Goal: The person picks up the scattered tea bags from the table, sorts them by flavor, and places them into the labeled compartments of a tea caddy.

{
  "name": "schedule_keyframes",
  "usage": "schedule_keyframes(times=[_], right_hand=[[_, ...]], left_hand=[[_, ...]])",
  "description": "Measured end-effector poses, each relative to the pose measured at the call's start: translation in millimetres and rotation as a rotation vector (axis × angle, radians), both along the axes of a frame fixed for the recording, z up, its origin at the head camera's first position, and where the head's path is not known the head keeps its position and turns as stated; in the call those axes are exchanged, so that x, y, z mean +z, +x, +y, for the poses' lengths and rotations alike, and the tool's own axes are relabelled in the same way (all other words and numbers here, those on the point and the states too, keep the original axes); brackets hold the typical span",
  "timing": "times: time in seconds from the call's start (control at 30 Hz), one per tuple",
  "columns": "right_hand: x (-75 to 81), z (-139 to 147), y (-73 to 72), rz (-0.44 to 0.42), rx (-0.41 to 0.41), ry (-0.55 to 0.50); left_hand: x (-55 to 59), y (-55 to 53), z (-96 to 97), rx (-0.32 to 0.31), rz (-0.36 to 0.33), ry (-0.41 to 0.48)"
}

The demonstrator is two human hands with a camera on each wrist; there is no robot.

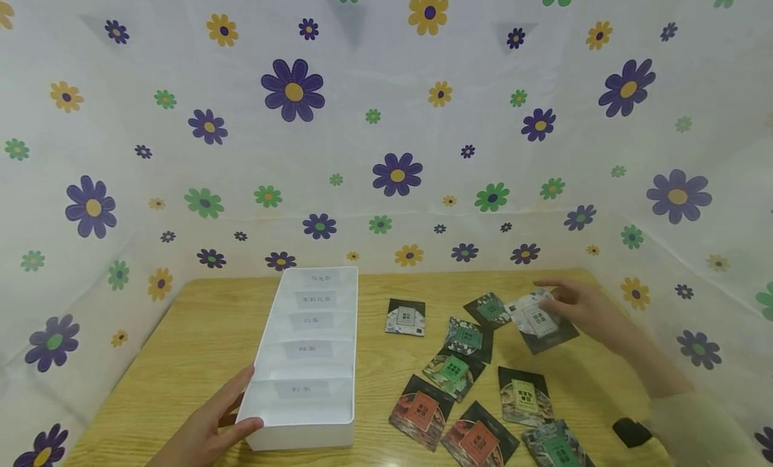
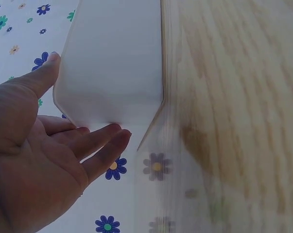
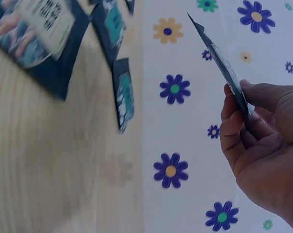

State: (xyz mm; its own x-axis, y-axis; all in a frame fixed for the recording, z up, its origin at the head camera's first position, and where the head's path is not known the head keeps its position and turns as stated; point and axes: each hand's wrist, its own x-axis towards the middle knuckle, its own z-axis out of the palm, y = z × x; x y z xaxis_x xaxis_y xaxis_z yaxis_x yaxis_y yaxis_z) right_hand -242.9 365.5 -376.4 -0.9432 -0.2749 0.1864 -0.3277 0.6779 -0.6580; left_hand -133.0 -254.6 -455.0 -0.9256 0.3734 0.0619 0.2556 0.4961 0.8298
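A long white divided box (image 1: 298,435) stands left of the middle, with a label in each compartment. My left hand (image 1: 208,423) holds its near left corner, thumb at the front and fingers along the left side. The left wrist view has the thumb and fingertips (image 2: 120,138) at the edges of the box's white wall (image 2: 112,58). At the right, my right hand (image 1: 582,313) pinches a flat black-and-white sachet (image 1: 541,323) by its edge. Seen edge-on in the right wrist view, this sachet (image 3: 224,68) sits between thumb and curled fingers.
Another black-and-white sachet (image 1: 406,317) lies right of the box. Green-labelled sachets (image 1: 468,336), red-labelled ones (image 1: 421,412) and a yellow-labelled one (image 1: 525,396) lie on the wooden table (image 1: 199,333), some overlapping. A flowered cloth (image 1: 362,138) surrounds the table's back and sides.
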Motion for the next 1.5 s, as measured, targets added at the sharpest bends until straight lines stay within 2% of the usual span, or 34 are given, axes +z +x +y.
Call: schedule_keyframes(times=[0.17,0.43,0.53,0.63,0.87,1.0,1.23,1.5], right_hand=[[13.4,-23,-5.2,0.045,0.004,0.000],[30.4,-73,-17.9,-0.043,0.038,-0.209],[33.9,-92,-23.5,-0.044,0.020,-0.218],[34.4,-110,-29.6,-0.038,0.012,-0.237],[29.3,-158,-42.2,-0.015,0.044,-0.273],[26.0,-182,-45.4,-0.005,0.051,-0.258],[24.3,-220,-50.2,-0.029,0.074,-0.324],[21.0,-257,-55.5,0.031,0.150,-0.347]], left_hand=[[-0.6,-0.4,-0.9,-0.008,0.006,-0.003],[3.0,-1.3,0.7,0.017,-0.050,-0.014],[2.5,-2.0,0.5,0.003,-0.018,-0.008],[1.2,-2.5,0.2,-0.008,0.026,-0.012],[2.0,-2.4,0.7,0.010,0.001,-0.019],[-1.0,-2.2,-0.9,-0.012,0.025,-0.006],[-0.7,0.6,0.5,0.003,-0.018,-0.007],[1.4,1.9,2.6,0.000,-0.048,0.025]])
